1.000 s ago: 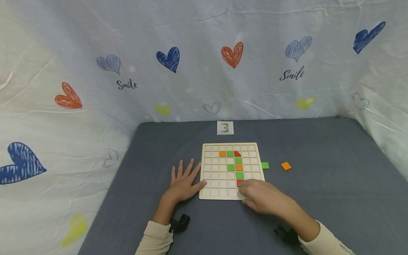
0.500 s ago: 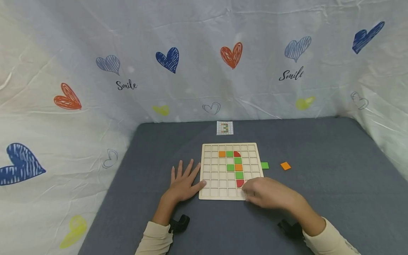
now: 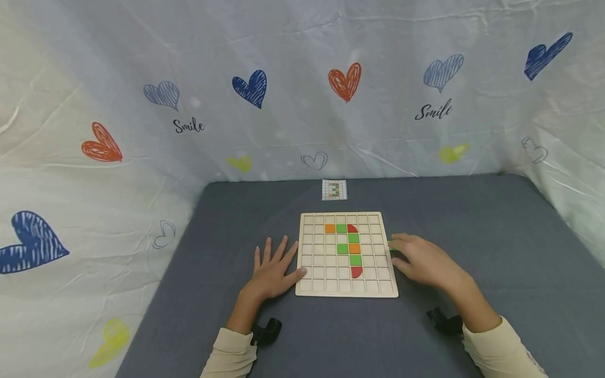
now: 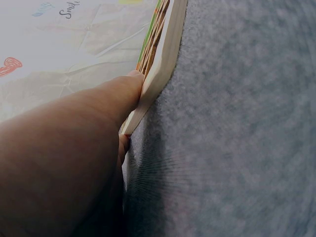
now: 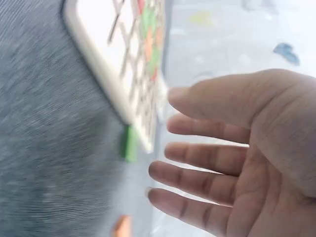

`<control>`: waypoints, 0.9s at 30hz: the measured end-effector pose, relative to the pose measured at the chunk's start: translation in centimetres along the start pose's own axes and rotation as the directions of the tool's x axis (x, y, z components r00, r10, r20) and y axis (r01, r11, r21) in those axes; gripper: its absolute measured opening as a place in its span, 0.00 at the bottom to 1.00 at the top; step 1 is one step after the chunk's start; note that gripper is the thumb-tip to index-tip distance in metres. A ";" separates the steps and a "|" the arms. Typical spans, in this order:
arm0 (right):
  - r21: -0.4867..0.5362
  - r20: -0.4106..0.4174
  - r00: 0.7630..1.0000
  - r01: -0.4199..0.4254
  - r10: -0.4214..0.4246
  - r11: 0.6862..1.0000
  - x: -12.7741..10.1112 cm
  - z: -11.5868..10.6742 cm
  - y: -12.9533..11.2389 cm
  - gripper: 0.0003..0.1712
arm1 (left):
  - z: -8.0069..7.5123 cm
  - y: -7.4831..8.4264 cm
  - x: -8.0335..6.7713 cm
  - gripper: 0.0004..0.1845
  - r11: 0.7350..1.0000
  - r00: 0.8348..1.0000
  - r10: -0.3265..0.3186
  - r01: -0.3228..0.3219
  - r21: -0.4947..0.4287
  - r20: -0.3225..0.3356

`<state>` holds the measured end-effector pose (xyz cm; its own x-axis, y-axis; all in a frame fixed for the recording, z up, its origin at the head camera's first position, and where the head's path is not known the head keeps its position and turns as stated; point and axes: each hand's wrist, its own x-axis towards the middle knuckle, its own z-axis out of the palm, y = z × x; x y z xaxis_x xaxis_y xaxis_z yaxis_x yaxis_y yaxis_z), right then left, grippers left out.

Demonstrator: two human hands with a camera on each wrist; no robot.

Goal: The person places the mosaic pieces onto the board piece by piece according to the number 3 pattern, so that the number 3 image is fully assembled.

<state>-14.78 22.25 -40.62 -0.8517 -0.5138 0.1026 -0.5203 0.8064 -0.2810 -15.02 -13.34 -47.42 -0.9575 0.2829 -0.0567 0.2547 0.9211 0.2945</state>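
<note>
Head view gives me the wooden grid board (image 3: 346,255) lying flat on the grey table cover (image 3: 472,220), and I place everything else from it. My left hand (image 3: 271,271) lies flat on the cover just off the board's left edge, fingers spread and straight, with the thumb pressed against the board near its lower left corner; the left wrist view shows that thumb (image 4: 118,98) up against the board's edge (image 4: 165,59). It holds nothing.

My right hand (image 3: 422,259) is just off the board's right edge, fingers loosely extended and gripping nothing. The green square tile (image 5: 130,143) lies on the cover beside the board's right edge, directly under my fingertips (image 5: 160,170); from the head view only a sliver of it (image 3: 389,242) shows at the fingertips, and I cannot tell whether they touch it. An orange tile (image 5: 122,226) lies farther from the board, blurred in the right wrist view.

On the board, orange, green and red tiles sit in cells. A small pattern card (image 3: 334,189) lies beyond the board's far edge.
</note>
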 end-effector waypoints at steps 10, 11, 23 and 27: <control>-0.044 -0.045 0.997 -0.071 0.069 0.996 0.5 1.7 1.7 0.07 | -0.1 0.1 -0.1 0.40 1.000 1.000 0.009 -0.009 -0.004 -0.005; -0.044 -0.047 0.996 -0.075 0.073 0.996 0.5 1.7 1.7 0.07 | -0.1 0.1 -0.1 0.40 1.000 1.000 0.008 -0.008 -0.005 -0.006; 0.028 0.045 0.998 -0.052 0.051 0.998 0.3 1.0 2.2 0.10 | -0.1 0.0 0.0 0.40 1.000 1.000 0.022 -0.022 -0.009 -0.018; 0.051 0.062 0.995 -0.085 0.082 0.995 0.2 0.8 2.2 0.11 | -0.1 -0.1 0.0 0.40 1.000 1.000 0.019 -0.019 -0.011 -0.008</control>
<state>-16.00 23.69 -42.01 -0.8862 -0.4629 0.0198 -0.4418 0.8314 -0.3370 -15.03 -13.45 -47.34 -0.9534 0.2986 -0.0433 0.2718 0.9123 0.3063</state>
